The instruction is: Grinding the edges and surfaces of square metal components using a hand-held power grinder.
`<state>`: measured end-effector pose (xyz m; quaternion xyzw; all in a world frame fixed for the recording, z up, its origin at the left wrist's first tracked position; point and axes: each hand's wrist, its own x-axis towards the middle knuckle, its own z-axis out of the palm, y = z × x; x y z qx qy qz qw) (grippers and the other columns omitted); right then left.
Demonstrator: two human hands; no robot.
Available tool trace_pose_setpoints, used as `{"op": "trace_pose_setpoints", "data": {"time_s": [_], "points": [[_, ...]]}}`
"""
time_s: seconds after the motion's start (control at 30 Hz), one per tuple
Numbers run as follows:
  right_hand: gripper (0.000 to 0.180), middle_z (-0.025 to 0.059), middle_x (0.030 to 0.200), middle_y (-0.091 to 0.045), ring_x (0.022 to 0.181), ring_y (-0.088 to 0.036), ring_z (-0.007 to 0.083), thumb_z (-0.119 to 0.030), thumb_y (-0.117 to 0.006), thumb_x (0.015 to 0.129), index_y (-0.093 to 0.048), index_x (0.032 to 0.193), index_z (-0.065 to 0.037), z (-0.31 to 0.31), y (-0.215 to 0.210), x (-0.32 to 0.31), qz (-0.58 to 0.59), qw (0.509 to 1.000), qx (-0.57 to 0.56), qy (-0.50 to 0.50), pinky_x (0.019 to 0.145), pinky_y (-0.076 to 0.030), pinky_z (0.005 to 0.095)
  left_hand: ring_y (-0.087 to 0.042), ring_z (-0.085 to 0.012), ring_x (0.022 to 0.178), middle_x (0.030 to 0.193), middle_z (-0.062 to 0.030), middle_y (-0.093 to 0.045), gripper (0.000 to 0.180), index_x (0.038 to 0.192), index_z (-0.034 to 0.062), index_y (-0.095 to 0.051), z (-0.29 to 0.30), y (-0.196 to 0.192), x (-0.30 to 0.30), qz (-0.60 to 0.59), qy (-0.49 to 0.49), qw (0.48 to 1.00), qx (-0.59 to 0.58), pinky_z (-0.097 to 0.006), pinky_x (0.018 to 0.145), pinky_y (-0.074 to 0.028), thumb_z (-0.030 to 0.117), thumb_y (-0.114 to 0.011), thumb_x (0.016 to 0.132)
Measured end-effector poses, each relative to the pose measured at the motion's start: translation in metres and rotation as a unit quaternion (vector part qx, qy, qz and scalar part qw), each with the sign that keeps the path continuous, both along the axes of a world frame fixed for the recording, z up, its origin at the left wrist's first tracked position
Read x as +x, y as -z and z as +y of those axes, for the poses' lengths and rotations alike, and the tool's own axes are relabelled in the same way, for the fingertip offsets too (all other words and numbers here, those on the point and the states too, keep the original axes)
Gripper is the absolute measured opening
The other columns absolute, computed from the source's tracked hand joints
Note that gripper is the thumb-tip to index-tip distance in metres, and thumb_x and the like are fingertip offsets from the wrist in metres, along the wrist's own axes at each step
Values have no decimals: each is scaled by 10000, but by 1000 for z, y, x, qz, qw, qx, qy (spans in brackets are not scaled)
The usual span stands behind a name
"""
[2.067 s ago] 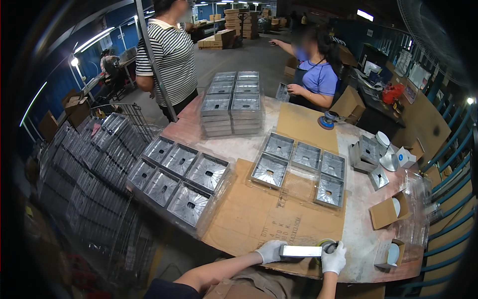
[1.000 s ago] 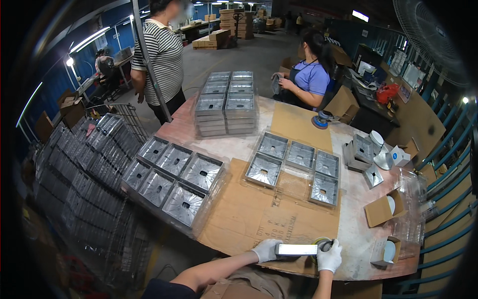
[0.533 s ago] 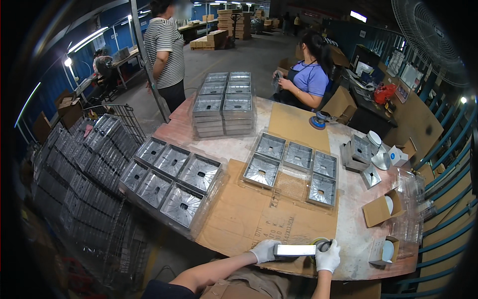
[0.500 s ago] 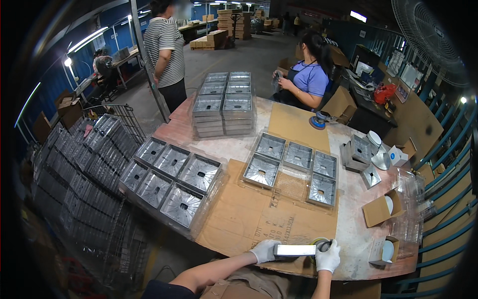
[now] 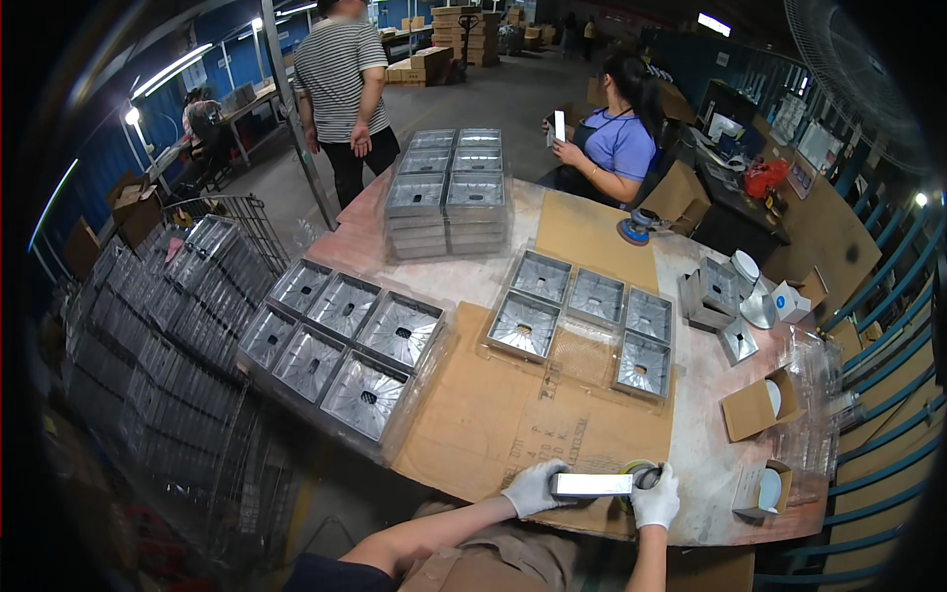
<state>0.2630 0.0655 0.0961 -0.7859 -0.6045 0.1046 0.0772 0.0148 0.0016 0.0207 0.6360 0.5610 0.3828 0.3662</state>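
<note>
Your gloved left hand (image 5: 536, 489) clamps the left end of a shallow box (image 5: 592, 484), its bright narrow side catching the light, right over the near edge of the cardboard sheet (image 5: 473, 424). Your gloved right hand (image 5: 655, 498) curls at the other end, beside a dark rounded thing (image 5: 646, 479); which of those it grips, you can't tell. Just beyond, five metal trays (image 5: 522, 326) sit in clear plastic, and six more (image 5: 367, 395) lie to your left. Across the table, a co-worker in purple (image 5: 621, 148) holds a bright-sided piece (image 5: 559, 126).
</note>
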Motion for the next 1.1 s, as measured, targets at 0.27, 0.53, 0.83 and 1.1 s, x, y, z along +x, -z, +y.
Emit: {"op": "trace_pose_setpoints", "data": {"time_s": [0.27, 0.53, 0.83, 1.1], "points": [[679, 175, 1195, -610, 1017, -675, 416, -367, -847, 719, -563, 1292, -140, -6, 7, 3, 12, 998, 59, -9, 891, -553, 498, -692, -369, 1017, 1095, -131, -726, 528, 1211, 155, -630, 13, 1, -6, -29, 77, 996, -29, -440, 903, -554, 410, -839, 799], [750, 164, 1205, -624, 1136, -635, 359, -264, -888, 639, -581, 1297, -75, -30, -32, 21, 56, 997, 54, 16, 979, -519, 443, -711, -343, 910, 944, -164, -737, 389, 991, 91, -697, 19, 44, 5, -158, 118, 980, -33, -388, 821, -554, 415, -813, 808], [769, 162, 1210, -627, 1147, -629, 343, -158, -880, 631, -566, 1325, -47, -55, -109, 29, 73, 977, 182, -89, 995, -517, 420, -700, -174, 985, 1027, -76, -732, 283, 1110, 45, -684, 8, 14, 3, -227, 130, 951, -167, -346, 913, -566, 82, -796, 852], [722, 168, 1224, -590, 965, -688, 382, -175, -861, 702, -544, 1352, -159, -77, -154, -69, 55, 955, 59, -285, 820, -585, 444, -712, -192, 983, 1069, -120, -741, 218, 1115, 5, -687, 23, 34, 5, -463, 89, 849, -239, -358, 898, -585, 14, -697, 897]]}}
